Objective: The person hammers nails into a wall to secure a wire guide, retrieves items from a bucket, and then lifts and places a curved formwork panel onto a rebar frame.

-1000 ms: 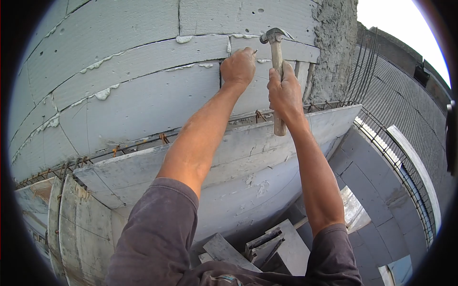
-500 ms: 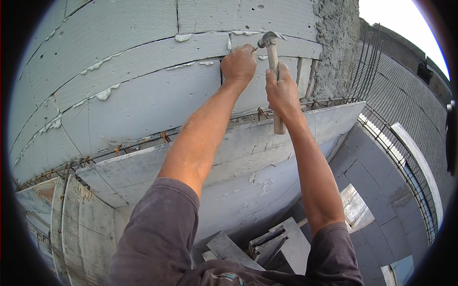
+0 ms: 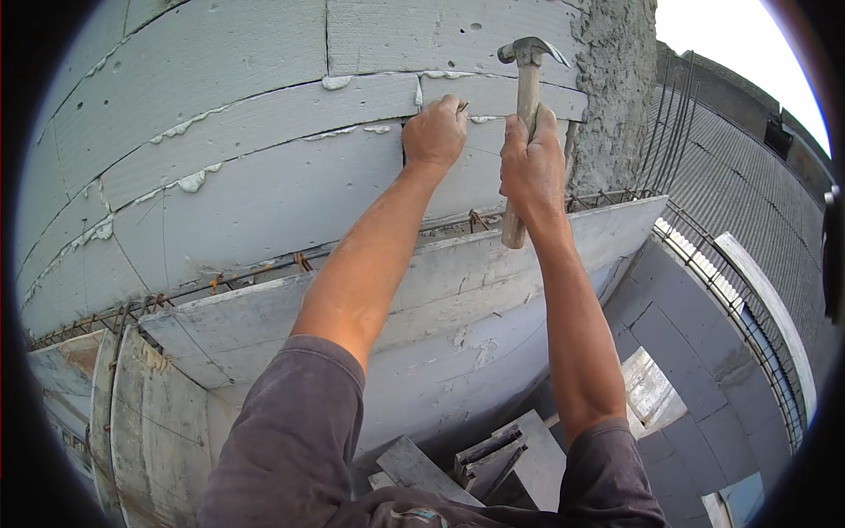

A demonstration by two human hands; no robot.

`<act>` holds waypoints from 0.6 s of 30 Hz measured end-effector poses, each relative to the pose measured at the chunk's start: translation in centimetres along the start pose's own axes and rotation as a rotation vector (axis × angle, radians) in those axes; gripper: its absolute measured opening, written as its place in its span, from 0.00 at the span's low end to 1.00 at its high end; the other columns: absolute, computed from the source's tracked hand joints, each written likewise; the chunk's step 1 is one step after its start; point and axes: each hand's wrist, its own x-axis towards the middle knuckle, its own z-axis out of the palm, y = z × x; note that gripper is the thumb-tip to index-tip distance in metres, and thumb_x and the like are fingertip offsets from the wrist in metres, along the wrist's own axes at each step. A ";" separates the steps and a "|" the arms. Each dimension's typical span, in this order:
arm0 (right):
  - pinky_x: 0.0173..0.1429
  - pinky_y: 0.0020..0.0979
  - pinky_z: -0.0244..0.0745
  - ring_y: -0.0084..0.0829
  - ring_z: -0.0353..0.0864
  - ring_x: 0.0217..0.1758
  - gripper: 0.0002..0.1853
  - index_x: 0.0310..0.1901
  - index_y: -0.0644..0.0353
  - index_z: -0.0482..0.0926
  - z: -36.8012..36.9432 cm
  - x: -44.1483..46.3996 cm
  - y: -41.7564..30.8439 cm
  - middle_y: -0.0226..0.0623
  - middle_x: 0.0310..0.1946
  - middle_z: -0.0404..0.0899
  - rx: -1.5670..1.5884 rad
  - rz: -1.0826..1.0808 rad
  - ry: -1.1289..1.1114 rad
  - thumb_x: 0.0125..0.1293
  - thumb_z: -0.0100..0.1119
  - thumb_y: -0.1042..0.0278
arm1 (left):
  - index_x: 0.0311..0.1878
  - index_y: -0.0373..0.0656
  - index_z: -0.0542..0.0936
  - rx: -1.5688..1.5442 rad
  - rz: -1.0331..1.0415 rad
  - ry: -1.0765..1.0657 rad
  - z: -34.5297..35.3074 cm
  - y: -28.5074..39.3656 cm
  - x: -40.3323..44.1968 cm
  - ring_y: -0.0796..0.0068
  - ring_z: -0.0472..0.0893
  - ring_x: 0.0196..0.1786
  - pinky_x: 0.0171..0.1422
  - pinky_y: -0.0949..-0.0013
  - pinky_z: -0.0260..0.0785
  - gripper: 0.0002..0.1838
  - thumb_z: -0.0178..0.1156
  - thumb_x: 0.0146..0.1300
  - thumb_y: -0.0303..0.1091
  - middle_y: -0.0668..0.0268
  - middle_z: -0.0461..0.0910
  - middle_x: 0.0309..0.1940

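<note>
The head camera looks forward and down over both forearms toward the block wall (image 3: 255, 202).

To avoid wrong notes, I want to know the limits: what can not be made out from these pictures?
Head view: most of the thin piece in the left hand, hidden by the fingers.
Head view: the middle of the hammer handle, covered by the right hand.
Head view: the lower ends of the grey boards, hidden by the shirt.

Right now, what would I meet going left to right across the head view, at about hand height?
White lump in a wall joint, left hand, right hand gripping the hammer, rough grey column, upright metal rods.
</note>
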 end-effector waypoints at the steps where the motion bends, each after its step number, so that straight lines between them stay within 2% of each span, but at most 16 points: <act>1: 0.35 0.46 0.78 0.45 0.87 0.34 0.21 0.61 0.68 0.65 -0.1 -0.3 -0.5 0.56 0.31 0.82 0.058 -0.042 0.069 0.76 0.49 0.61 | 0.51 0.51 0.81 -0.001 0.012 -0.007 -0.2 -0.2 -0.1 0.52 0.86 0.44 0.48 0.52 0.78 0.16 0.64 0.64 0.46 0.58 0.87 0.41; 4: 0.36 0.48 0.77 0.50 0.87 0.32 0.19 0.58 0.69 0.66 2.8 0.3 4.0 0.58 0.32 0.83 -0.186 -0.164 0.023 0.76 0.48 0.61 | 0.53 0.46 0.73 0.063 0.005 -0.097 -1.0 -0.5 -0.7 0.49 0.87 0.44 0.48 0.51 0.78 0.22 0.66 0.61 0.46 0.53 0.86 0.40; 6: 0.32 0.44 0.76 0.45 0.82 0.27 0.17 0.56 0.67 0.67 3.2 1.3 5.7 0.52 0.29 0.79 -0.080 0.005 -0.174 0.76 0.49 0.60 | 0.53 0.44 0.70 0.113 -0.004 -0.158 -1.3 -0.5 -0.9 0.47 0.86 0.43 0.47 0.49 0.78 0.24 0.66 0.60 0.46 0.50 0.86 0.39; 8: 0.20 0.33 0.73 0.24 0.76 0.18 0.14 0.53 0.63 0.68 1.0 0.9 1.8 0.34 0.21 0.73 0.065 0.126 -0.216 0.77 0.49 0.61 | 0.52 0.43 0.68 0.140 -0.035 -0.187 -1.3 -0.7 -0.9 0.45 0.86 0.42 0.47 0.47 0.78 0.24 0.66 0.60 0.45 0.47 0.85 0.38; 9: 0.19 0.33 0.72 0.23 0.74 0.17 0.14 0.54 0.64 0.67 1.3 1.1 2.5 0.32 0.20 0.72 -0.049 -0.069 -0.055 0.77 0.49 0.62 | 0.51 0.43 0.68 0.133 -0.039 -0.190 -1.2 -0.9 -1.1 0.45 0.86 0.42 0.46 0.47 0.78 0.24 0.66 0.60 0.44 0.47 0.85 0.38; 12: 0.32 0.49 0.76 0.52 0.86 0.29 0.18 0.57 0.67 0.66 1.3 -1.0 -0.1 0.58 0.29 0.83 0.109 -0.076 0.172 0.77 0.47 0.60 | 0.51 0.41 0.68 0.125 -0.046 -0.175 -0.8 -0.7 -0.8 0.43 0.86 0.42 0.46 0.45 0.78 0.23 0.66 0.61 0.43 0.47 0.85 0.38; 13: 0.32 0.49 0.76 0.53 0.86 0.30 0.18 0.58 0.67 0.66 2.2 -1.1 0.8 0.58 0.30 0.83 0.062 -0.044 0.171 0.77 0.47 0.60 | 0.51 0.41 0.68 0.133 -0.050 -0.163 -0.6 -0.7 -0.6 0.43 0.86 0.42 0.46 0.45 0.78 0.23 0.66 0.61 0.42 0.47 0.85 0.37; 16: 0.34 0.49 0.77 0.53 0.86 0.31 0.18 0.58 0.66 0.66 4.3 1.7 6.6 0.57 0.31 0.83 -0.181 0.015 -0.150 0.78 0.48 0.61 | 0.51 0.41 0.68 0.139 -0.037 -0.147 -0.6 -1.0 -1.2 0.43 0.86 0.42 0.47 0.45 0.78 0.22 0.65 0.61 0.41 0.47 0.85 0.37; 17: 0.37 0.50 0.77 0.54 0.86 0.32 0.18 0.58 0.66 0.65 1.9 0.9 2.5 0.57 0.32 0.83 -0.015 0.201 -0.265 0.77 0.48 0.61 | 0.51 0.40 0.68 0.135 -0.022 -0.138 -0.6 -0.9 -1.0 0.42 0.86 0.41 0.47 0.45 0.78 0.22 0.65 0.62 0.40 0.47 0.85 0.36; 18: 0.38 0.51 0.77 0.54 0.86 0.33 0.18 0.58 0.67 0.65 1.3 0.7 1.5 0.58 0.32 0.83 -0.026 0.137 -0.187 0.77 0.49 0.60 | 0.51 0.40 0.68 0.134 -0.031 -0.149 -0.7 -0.8 -0.7 0.42 0.86 0.42 0.47 0.45 0.78 0.21 0.65 0.62 0.40 0.46 0.85 0.37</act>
